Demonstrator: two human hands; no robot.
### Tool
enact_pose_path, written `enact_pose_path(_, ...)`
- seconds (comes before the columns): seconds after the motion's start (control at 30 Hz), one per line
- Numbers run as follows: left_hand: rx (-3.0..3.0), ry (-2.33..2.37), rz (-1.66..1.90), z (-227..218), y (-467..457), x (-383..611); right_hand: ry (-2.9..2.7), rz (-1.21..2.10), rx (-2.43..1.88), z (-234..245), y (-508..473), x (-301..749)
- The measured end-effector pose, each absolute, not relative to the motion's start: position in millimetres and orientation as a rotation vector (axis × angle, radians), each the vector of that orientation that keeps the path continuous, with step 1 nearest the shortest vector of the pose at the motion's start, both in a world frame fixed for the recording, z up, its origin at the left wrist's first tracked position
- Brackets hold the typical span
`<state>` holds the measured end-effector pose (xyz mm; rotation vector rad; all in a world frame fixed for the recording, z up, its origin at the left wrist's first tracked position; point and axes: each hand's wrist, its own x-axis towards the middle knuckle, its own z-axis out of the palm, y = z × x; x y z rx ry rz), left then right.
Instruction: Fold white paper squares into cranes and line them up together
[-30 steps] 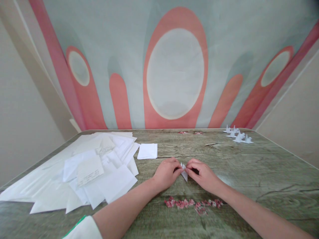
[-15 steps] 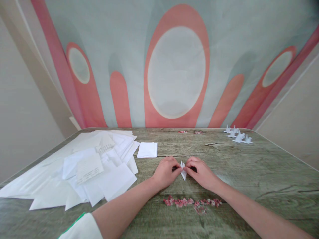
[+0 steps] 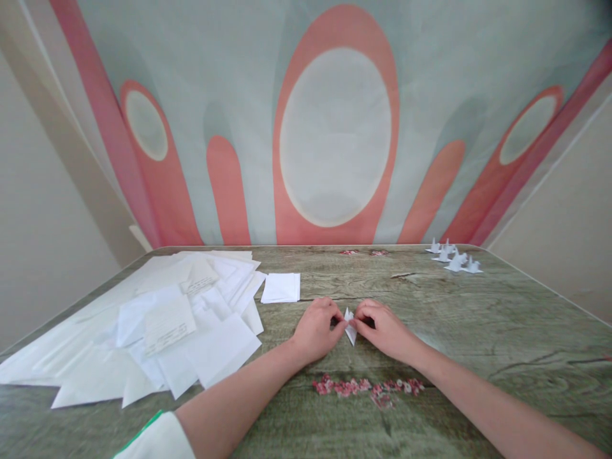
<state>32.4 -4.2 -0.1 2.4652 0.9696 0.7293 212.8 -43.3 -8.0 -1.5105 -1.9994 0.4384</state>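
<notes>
Pinching from both sides, the left hand [image 3: 314, 329] and the right hand [image 3: 388, 330] have their fingers clamped on one small folded white paper piece [image 3: 351, 335], thumbs and fingertips meeting around its upper part. The piece is near the middle of the wood-grain tabletop [image 3: 482, 319], with a pointed tip rising at its far end and another point showing toward the near side; the finer folds are too small to make out. Just nearer than the hands, a strip of pink blossom print [image 3: 356, 386] runs across the surface.

Far and left of the left hand sits a neat stack of white paper squares [image 3: 280, 289]. Beside it, covering much of the left side, is an overlapping spread of loose white sheets [image 3: 224, 347], with a cream sheet [image 3: 169, 322] on top that carries small lines of writing along its near edge. Toward the far right corner stands a cluster of white origami birds [image 3: 456, 260], well apart from the right hand. A white sleeve [image 3: 160, 440] with green edging shows on the left arm
</notes>
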Motion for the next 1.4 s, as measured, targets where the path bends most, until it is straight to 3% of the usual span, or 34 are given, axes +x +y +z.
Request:
enact_pose_path(0.4, 2.594, 0.953, 0.703, 9.3, -11.8, 26.6, -2.021, 0.422, -1.593, -7.6, -41.5, 211.3)
enact_pose_path(0.63, 2.945, 0.895, 0.427, 25.1, -37.3, 21.6, -2.047, 0.409, -1.612, -7.6, -40.5, 211.2)
enact_pose_path(1.4, 3.085, 0.953, 0.267, 19.3, -49.7, 27.7, -2.104, 0.393, -1.640, -3.2, -42.5, 209.0)
